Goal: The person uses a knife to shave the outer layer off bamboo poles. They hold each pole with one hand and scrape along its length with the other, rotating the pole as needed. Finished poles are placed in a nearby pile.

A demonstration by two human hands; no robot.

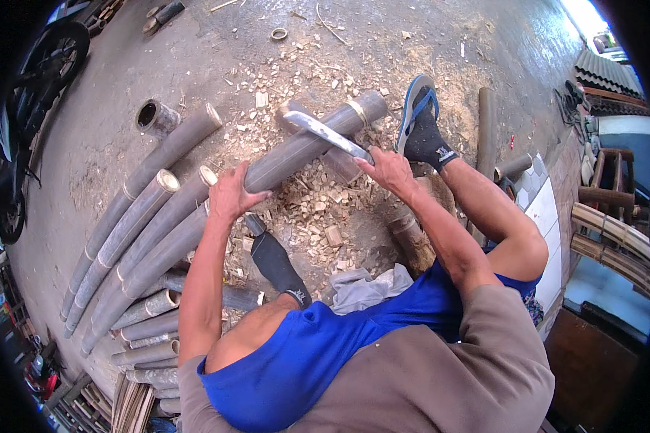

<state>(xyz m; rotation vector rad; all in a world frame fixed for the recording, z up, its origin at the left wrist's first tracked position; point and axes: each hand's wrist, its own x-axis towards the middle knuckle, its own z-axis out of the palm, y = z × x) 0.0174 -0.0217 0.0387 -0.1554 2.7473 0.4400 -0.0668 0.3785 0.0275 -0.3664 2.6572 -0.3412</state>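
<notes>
A long grey-brown bamboo pole [289, 160] slants from the lower left up to the middle of the floor. Near its far end it rests over a shorter bamboo piece [341, 166] lying crosswise beneath. My left hand [230, 193] grips the pole from above, with the thumb stuck out to the right. Closed around the handle of a machete [328, 134] is my right hand [390, 173]. The flat, pale blade points left and lies across the top of the pole, near a light ring at its node. The handle is mostly hidden in my fingers.
More bamboo poles [152, 167] and cut lengths [148, 309] lie at left. Wood chips [314, 206] cover the floor around my socked feet. A grey cloth [361, 289] and a wooden stump [409, 242] sit near my legs. A motorcycle [61, 54] stands far left.
</notes>
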